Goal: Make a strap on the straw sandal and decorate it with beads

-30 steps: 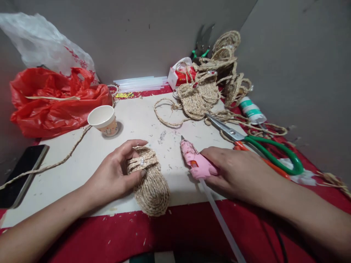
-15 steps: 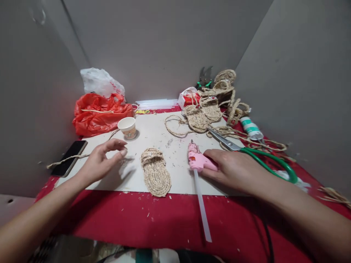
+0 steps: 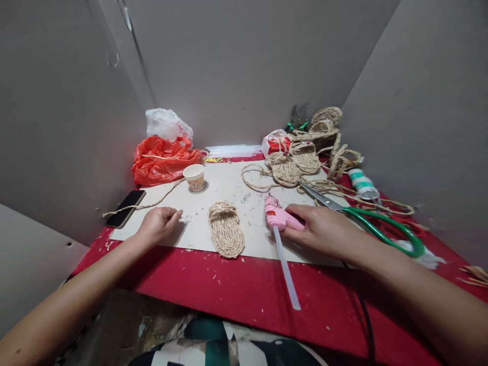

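Observation:
A woven straw slipper (image 3: 227, 231) lies on the white board (image 3: 190, 231), its strap end away from me. Left of it, my left hand (image 3: 158, 224) rests low over the board with fingers closed, beside a little pile of tiny pale pieces (image 3: 186, 218). Whatever those fingertips pinch, if anything, is too small to make out. On the right, my right hand (image 3: 318, 229) is wrapped round the handle of a pink glue gun (image 3: 277, 217). A long translucent glue stick (image 3: 286, 269) sticks out of its back, towards me.
Green-handled scissors (image 3: 366, 221) lie beside my right wrist. Behind are a paper cup (image 3: 194, 179), a red bag (image 3: 162, 162), more straw slippers (image 3: 284, 169) and loose braided cord (image 3: 255, 185). A phone (image 3: 124, 211) lies at the left, a striped roll (image 3: 363, 184) at the right.
My left hand has lowered to the board and its fingers have closed. My right hand keeps the glue gun. The view has shifted, so most things appear further right.

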Demonstrator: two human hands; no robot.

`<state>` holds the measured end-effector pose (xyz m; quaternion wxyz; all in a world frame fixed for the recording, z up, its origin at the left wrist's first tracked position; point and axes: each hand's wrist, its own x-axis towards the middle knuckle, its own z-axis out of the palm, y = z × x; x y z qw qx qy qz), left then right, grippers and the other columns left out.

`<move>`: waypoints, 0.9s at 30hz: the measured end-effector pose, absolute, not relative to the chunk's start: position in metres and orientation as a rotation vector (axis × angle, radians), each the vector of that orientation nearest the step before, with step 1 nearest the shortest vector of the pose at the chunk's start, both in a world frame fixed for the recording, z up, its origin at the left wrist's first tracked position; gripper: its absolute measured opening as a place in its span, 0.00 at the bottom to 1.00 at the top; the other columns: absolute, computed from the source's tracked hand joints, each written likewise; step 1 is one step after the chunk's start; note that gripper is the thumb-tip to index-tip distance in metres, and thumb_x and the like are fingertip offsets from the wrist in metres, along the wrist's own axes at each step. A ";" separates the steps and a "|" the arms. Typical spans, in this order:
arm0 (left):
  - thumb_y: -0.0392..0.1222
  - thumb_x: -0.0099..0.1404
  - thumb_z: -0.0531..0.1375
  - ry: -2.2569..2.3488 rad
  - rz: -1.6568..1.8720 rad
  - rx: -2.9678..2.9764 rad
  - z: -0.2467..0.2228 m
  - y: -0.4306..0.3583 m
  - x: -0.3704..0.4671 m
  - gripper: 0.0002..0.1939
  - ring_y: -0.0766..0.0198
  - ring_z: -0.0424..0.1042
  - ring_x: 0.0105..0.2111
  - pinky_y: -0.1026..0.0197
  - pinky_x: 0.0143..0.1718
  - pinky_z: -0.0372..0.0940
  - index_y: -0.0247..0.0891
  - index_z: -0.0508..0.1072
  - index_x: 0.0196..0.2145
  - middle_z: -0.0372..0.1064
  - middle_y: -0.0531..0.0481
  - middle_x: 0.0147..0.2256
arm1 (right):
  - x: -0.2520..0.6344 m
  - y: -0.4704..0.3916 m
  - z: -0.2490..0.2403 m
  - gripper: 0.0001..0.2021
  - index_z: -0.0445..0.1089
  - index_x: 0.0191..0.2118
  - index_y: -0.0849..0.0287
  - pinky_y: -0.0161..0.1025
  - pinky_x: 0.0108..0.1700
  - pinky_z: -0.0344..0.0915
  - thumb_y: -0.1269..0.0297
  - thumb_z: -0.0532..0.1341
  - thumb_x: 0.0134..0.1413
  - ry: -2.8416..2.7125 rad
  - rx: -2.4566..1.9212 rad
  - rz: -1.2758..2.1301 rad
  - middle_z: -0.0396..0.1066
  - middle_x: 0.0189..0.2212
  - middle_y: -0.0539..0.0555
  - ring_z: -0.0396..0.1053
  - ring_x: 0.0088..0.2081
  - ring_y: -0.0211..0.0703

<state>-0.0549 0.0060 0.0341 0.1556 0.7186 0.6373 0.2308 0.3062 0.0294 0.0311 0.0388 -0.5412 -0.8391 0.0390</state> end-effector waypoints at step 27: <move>0.37 0.56 0.50 1.781 0.997 1.700 0.035 0.013 -0.070 0.14 0.65 0.69 0.25 0.60 0.33 0.66 0.34 0.76 0.30 0.75 0.48 0.26 | 0.303 0.028 0.030 0.15 0.69 0.31 0.58 0.37 0.26 0.57 0.54 0.52 0.57 -2.556 -1.547 0.126 0.74 0.27 0.58 0.69 0.26 0.46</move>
